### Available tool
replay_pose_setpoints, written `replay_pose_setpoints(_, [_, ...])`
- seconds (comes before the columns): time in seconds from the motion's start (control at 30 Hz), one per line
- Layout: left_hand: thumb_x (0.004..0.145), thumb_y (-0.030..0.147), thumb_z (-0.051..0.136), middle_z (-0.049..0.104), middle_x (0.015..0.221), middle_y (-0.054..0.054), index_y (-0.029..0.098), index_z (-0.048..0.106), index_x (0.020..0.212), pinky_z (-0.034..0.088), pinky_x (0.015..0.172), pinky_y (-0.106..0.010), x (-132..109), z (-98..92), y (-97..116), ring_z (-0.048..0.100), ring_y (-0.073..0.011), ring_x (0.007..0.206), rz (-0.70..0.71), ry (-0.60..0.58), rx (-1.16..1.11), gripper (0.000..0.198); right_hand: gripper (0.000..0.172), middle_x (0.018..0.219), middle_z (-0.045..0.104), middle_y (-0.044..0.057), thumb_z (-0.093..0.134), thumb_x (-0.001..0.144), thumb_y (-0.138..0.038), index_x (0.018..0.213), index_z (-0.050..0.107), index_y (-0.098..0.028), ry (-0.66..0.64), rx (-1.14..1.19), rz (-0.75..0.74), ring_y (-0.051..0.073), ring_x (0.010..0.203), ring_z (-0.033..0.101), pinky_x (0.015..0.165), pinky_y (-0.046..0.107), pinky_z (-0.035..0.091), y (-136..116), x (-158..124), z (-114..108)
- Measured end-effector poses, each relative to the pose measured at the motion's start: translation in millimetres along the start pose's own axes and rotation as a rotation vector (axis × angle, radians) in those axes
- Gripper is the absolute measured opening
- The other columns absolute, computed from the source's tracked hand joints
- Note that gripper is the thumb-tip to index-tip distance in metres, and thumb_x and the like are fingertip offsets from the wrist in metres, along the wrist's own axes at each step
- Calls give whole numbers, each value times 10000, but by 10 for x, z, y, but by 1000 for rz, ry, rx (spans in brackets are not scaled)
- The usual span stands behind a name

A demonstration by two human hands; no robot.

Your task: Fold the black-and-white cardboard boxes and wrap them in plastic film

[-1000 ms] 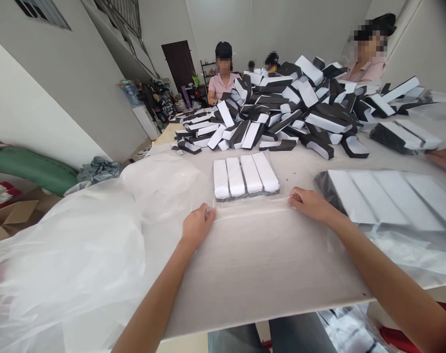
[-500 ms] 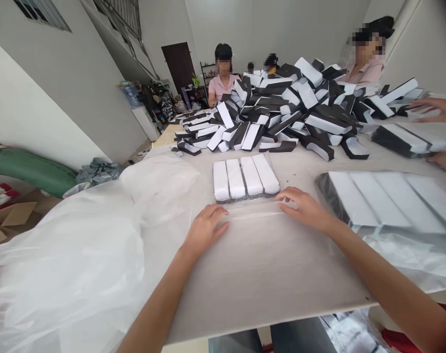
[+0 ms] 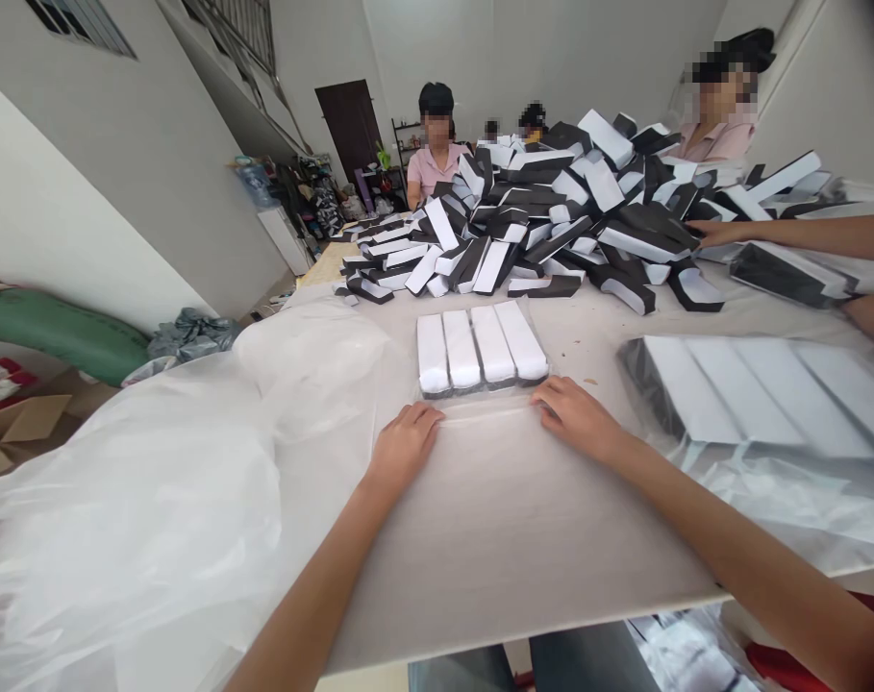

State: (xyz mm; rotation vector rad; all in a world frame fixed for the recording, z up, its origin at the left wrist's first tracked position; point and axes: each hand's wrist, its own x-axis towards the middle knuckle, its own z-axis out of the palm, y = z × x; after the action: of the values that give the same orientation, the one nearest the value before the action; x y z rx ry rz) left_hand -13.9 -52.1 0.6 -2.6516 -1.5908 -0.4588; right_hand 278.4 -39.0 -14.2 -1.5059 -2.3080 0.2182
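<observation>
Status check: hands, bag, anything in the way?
Left hand, right hand at near edge of clear bag; four pieces inside; loose pile beyond, not blocking.

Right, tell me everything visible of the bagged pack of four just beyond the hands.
The bagged pack lies flat on the pale table. Four long white pieces sit side by side, slightly fanned, with black showing beneath their near ends. The bag looks like thin, clear, wrinkled plastic. The left hand and the right hand rest at its loose near edge.
</observation>
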Motion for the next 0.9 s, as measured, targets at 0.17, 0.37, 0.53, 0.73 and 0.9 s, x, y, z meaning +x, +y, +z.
replay_pose_setpoints(0.17, [931, 222, 365, 615, 1014, -48, 219, 579, 969, 486, 699, -274, 0, -50, -20, 572, -178, 937, -67, -9, -2, 217, 146, 862, 606, 42, 414, 798, -118, 788, 530, -205, 5, -27, 108, 207, 852, 547, 768, 336, 407, 111, -25, -152])
replay_pose_setpoints(0.37, [903, 350, 456, 605, 1039, -57, 220, 563, 993, 493, 740, -302, -4, -23, -10, 568, -203, 972, -41, 30, -34, 191, 84, 829, 650, 1, 439, 808, -224, 761, 509, -225, 135, 163, 171, 176, 813, 600, 786, 305, 411, 108, -26, -231])
replay_pose_setpoints(0.53, [922, 282, 411, 605, 1065, -65, 217, 569, 1038, 496, 738, -286, 16, 41, -16, 562, -194, 983, -64, 43, 11, 207, 75, 813, 653, 16, 426, 822, -243, 768, 474, -221, 218, 135, 179, 183, 820, 613, 848, 329, 398, 149, 4, -199])
replay_pose_setpoints(0.73, [923, 223, 383, 620, 1029, -54, 222, 605, 997, 496, 720, -293, 25, 44, -35, 564, -198, 967, -101, 53, -36, 235, 270, 1058, 616, 59, 511, 832, -387, 1047, 511, -224, 4, 59, 16, 242, 993, 535, 901, 399, 359, 133, -64, -198])
replay_pose_setpoints(0.9, [942, 284, 371, 644, 1021, -34, 232, 633, 973, 483, 771, -296, 22, 16, -100, 564, -190, 973, -37, 64, -131, 269, 192, 1041, 613, 86, 450, 832, -201, 983, 569, -199, 8, -120, 62, 254, 963, 515, 847, 390, 364, 68, -24, -102])
